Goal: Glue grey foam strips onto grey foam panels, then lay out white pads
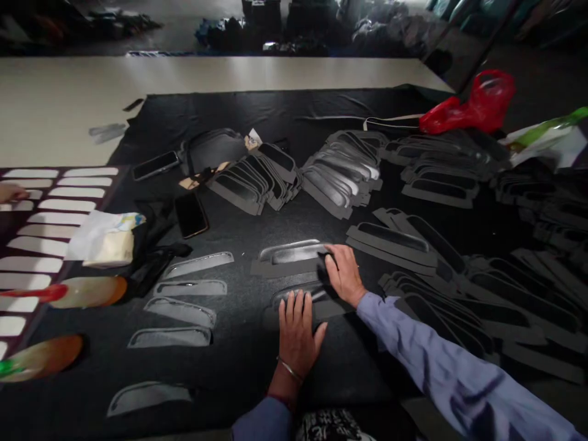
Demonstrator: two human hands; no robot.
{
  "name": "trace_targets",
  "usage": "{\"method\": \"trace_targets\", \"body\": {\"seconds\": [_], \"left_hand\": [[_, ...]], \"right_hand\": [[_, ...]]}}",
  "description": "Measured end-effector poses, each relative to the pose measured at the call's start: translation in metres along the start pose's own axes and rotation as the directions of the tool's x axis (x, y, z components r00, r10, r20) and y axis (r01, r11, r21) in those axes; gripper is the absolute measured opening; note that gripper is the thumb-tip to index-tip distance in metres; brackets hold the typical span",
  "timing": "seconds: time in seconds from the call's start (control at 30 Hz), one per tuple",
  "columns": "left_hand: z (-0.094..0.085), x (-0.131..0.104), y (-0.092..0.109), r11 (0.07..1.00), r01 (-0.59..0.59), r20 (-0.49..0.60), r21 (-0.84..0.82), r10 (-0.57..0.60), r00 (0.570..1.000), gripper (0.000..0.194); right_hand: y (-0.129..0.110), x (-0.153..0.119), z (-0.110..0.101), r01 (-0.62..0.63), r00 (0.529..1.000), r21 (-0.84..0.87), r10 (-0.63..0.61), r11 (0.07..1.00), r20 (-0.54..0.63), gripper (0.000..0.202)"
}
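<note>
Hand Positions and Layout of Grey Pieces on the Black Sheet

The left hand (296,334) lies palm down, fingers extended and grasping nothing, over the near grey piece (328,301). The right hand (343,274) is bent, thumb and index finger at the right end of the far grey piece (294,252); whether it pinches or only touches that end cannot be told. Both pieces lie on the black sheet (243,367), at the centre.

To the left, five curved strips (172,337) form a column running near to far. Further left are the near bottle (43,358), the far bottle (92,291) and, beyond them, a tissue pack (113,242). To the right, grey pieces lie in overlapping piles (441,306).

Further out, the near phone (191,214) and the far phone (156,165) rest left of the fanned stacks (340,174). At far left, another person's hand (11,193) is at a board of pale strips (59,218). A red plastic bag (491,101) sits at far right. A pale tabletop (275,73) extends beyond the sheet.
</note>
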State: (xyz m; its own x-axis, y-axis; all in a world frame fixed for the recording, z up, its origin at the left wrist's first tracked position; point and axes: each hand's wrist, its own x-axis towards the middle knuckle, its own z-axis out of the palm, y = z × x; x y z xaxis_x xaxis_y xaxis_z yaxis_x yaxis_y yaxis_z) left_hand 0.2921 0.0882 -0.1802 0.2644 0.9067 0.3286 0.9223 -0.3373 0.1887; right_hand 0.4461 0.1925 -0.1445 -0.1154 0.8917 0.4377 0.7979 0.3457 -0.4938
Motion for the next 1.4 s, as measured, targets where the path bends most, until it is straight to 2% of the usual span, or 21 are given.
{"method": "trace_targets", "body": {"seconds": [0.03,0.1,0.2,0.27,0.4,0.47,0.6,0.73,0.87,0.97,1.1,1.27,1.33,1.4], "left_hand": [[0.0,-0.001,-0.001,1.0,-0.017,-0.007,0.013,0.017,1.0,0.058],[-0.001,-0.004,-0.002,0.999,-0.033,-0.028,0.033,0.034,0.999,0.057],[-0.002,-0.007,-0.002,0.998,-0.049,-0.039,0.039,0.05,0.998,0.055],[-0.003,-0.007,-0.001,0.997,-0.07,-0.033,0.027,0.071,0.997,0.054],[-0.004,-0.005,0.001,0.996,-0.088,-0.006,-0.004,0.088,0.996,0.05],[-0.004,-0.004,0.002,0.997,-0.082,0.002,-0.011,0.082,0.997,0.047],[-0.006,-0.002,0.004,0.998,-0.057,0.006,-0.013,0.057,0.998,0.043],[-0.007,0.003,0.01,1.0,-0.009,-0.001,-0.007,0.009,1.0,0.045],[-0.003,0.009,0.015,0.997,0.07,-0.021,0.027,-0.069,0.997,0.054],[-0.001,0.012,0.016,0.994,0.095,-0.026,0.048,-0.094,0.995,0.051],[-0.001,0.012,0.015,0.994,0.091,-0.013,0.067,-0.091,0.996,0.049],[0.002,0.011,0.014,0.991,0.08,-0.005,0.105,-0.08,0.997,0.05],[0.004,0.011,0.015,0.99,0.089,-0.032,0.108,-0.086,0.996,0.051],[0.005,0.011,0.015,0.99,0.09,-0.041,0.105,-0.086,0.995,0.052]], "right_hand": [[0.004,-0.003,-0.007,-0.013,0.999,0.019,0.014,1.0,-0.031,0.032],[0.009,-0.015,-0.023,0.01,1.0,0.013,-0.01,1.0,-0.009,0.031],[0.01,-0.043,-0.042,0.103,0.989,-0.063,-0.095,0.993,0.116,0.034],[0.007,-0.062,-0.049,0.204,0.964,-0.107,-0.181,0.973,0.196,0.038],[0.003,-0.088,-0.043,0.371,0.894,-0.138,-0.313,0.919,0.321,0.048],[0.004,-0.095,-0.036,0.386,0.878,-0.145,-0.314,0.911,0.361,0.05],[0.007,-0.102,-0.028,0.363,0.88,-0.156,-0.283,0.919,0.382,0.05],[0.002,-0.095,-0.032,0.33,0.898,-0.15,-0.261,0.932,0.354,0.044],[-0.007,-0.077,-0.034,0.26,0.911,-0.176,-0.181,0.949,0.371,0.043],[-0.01,-0.066,-0.03,0.256,0.9,-0.215,-0.152,0.942,0.408,0.04],[-0.01,-0.064,-0.024,0.279,0.885,-0.252,-0.146,0.927,0.443,0.04],[-0.011,-0.057,-0.032,0.258,0.873,-0.219,-0.13,0.941,0.47,0.036],[-0.012,-0.044,-0.033,0.228,0.884,-0.193,-0.12,0.954,0.452,0.031],[-0.013,-0.026,-0.027,0.204,0.915,-0.209,-0.11,0.956,0.388,0.029]]}}
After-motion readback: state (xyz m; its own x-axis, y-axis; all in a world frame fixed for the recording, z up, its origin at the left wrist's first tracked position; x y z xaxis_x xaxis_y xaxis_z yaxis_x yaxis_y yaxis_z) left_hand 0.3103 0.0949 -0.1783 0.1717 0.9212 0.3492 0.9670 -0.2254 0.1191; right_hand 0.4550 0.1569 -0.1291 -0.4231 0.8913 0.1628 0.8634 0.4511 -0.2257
